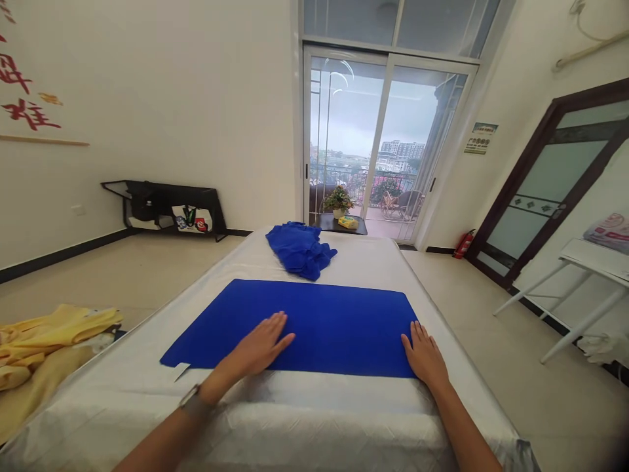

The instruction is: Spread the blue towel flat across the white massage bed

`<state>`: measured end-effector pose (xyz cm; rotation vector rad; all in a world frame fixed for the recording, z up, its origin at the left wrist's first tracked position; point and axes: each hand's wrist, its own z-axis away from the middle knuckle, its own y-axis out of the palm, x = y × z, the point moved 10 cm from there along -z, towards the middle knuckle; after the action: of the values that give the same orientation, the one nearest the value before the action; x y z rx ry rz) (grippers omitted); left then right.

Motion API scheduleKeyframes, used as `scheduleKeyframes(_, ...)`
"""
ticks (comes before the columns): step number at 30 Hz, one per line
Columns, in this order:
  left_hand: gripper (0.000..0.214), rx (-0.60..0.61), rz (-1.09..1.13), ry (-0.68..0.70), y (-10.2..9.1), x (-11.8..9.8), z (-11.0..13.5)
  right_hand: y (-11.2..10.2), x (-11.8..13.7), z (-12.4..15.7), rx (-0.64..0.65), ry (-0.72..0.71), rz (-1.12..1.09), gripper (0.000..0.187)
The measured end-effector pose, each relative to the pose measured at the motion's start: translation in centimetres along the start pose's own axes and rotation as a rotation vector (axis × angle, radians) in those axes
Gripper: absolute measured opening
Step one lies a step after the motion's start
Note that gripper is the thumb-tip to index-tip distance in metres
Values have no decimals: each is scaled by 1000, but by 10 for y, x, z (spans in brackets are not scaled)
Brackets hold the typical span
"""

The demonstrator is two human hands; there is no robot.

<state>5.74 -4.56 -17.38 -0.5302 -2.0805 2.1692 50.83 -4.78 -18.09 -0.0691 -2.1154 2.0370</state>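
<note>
A blue cloth (pixel 319 321) lies spread flat on a white-covered bed or table (pixel 344 419), with a small white tag (pixel 181 372) at its near left corner. My left hand (pixel 263 344) rests on the cloth left of its middle, fingers stretched out and palm down. Over the cloth's right edge lies my right hand (pixel 425 354), also flat with the fingers extended. Neither hand grips anything. Beyond the flat cloth sits a crumpled heap of blue fabric (pixel 301 249). A watch (pixel 191 398) is on my left wrist.
Yellow clothes (pixel 54 347) are piled at the left. A small dark table (pixel 327 224) with a potted plant (pixel 339 200) and yellow packet (pixel 348 223) stands beyond the far end. A white table (pixel 594 262) and a fire extinguisher (pixel 463 244) are at the right.
</note>
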Motion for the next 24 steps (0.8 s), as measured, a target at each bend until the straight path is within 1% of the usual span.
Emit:
scheduleKeyframes(1,84,22,33,66,1,-27,-14,-1,0,0,-1,0,7,75)
scheduleKeyframes(2,86,36,54,114,2,-49,-29,-2,0,1,-1,3,17,75)
scheduleKeyframes(3,89,32,66,147,1,-65,-43,-3,0,2,0,7,29,75)
scheduleKeyframes(4,91,25,73,168,0,-76,-56,-3,0,2,3,11,38,75)
scheduleKeyframes(5,92,15,79,172,0,-81,-69,-4,1,3,7,14,45,75)
scheduleKeyframes(6,93,0,83,168,1,-81,-79,-4,1,3,10,14,47,75)
scheduleKeyframes(8,93,-28,87,143,4,-72,-93,-4,1,3,17,15,46,75)
scheduleKeyframes(11,91,-49,72,102,9,-43,-97,-3,0,3,18,15,40,76)
scheduleKeyframes(13,90,-43,49,58,9,-14,-94,-3,-1,3,17,14,27,77)
scheduleKeyframes(15,90,-36,22,-12,2,23,-90,-2,-2,2,14,14,5,78)
scheduleKeyframes(19,89,-26,-12,-221,-19,112,-85,0,-5,1,18,22,-8,79)
scheduleKeyframes(21,88,-38,-16,-330,-28,152,-83,1,-6,0,13,21,7,79)
scheduleKeyframes(22,87,-56,-17,-376,-32,168,-82,1,-6,0,7,20,15,79)
scheduleKeyframes(24,86,-109,-25,-431,-37,189,-80,2,-7,-1,2,19,25,79)
